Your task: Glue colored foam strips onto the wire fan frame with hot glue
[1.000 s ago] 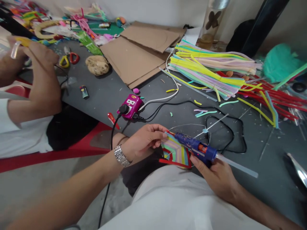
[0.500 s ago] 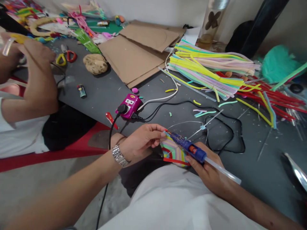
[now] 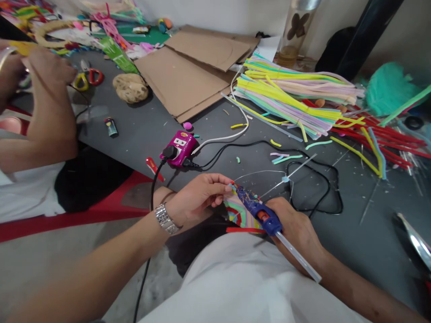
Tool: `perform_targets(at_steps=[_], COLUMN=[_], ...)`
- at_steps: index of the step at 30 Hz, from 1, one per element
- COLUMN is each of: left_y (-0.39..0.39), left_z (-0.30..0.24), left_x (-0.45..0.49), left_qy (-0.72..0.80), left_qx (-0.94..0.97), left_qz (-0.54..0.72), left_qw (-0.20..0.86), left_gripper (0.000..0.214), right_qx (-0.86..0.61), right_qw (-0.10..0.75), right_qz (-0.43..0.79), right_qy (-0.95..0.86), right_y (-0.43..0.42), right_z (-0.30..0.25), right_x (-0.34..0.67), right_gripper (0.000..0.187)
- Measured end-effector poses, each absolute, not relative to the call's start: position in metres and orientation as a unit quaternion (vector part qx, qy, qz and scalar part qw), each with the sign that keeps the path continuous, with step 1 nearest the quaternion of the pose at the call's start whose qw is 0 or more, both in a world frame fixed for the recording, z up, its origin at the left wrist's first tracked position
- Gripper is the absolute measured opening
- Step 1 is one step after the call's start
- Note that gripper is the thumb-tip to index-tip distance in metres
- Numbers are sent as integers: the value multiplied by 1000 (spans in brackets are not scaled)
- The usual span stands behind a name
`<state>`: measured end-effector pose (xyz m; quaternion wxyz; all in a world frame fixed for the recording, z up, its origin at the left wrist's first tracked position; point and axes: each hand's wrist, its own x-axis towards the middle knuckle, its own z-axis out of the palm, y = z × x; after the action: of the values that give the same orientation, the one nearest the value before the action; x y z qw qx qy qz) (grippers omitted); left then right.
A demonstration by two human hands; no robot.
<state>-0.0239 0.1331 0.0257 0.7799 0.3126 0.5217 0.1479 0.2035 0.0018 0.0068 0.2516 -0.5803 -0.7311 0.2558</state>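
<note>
My right hand grips a blue glue gun with a clear glue stick sticking out behind it. The gun's nozzle points up and left at the corner of a woven piece of coloured pipe cleaners. My left hand, with a metal watch on its wrist, pinches that corner between thumb and fingers. The piece rests at the near edge of the dark table, over my lap.
A pink socket block with black cables lies just beyond my hands. Piles of pipe cleaners, cardboard sheets, scissors and a lighter lie further off. Another person's hands work at the left.
My right hand has swung the glue gun clockwise, so its rear and the glue stick now point down towards me. The left hand keeps its pinch on the woven piece.
</note>
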Motion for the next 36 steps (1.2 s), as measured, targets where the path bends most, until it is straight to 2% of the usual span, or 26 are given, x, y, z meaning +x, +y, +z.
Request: perform_targets(at_steps=[18,36], left_y=[131,132], left_z=[29,29], left_x=[-23,-22], left_qy=[537,538], left_qx=[323,334], left_qz=[139,138], left_qw=[766,762], left_gripper=[22,26], right_qx=[-558,-559], right_qw=[245,234], right_qz=[237,228], right_qy=[-757,-762], right_y=[1,5], right_z=[-3,3], right_x=[207,206], right_gripper=[10,8])
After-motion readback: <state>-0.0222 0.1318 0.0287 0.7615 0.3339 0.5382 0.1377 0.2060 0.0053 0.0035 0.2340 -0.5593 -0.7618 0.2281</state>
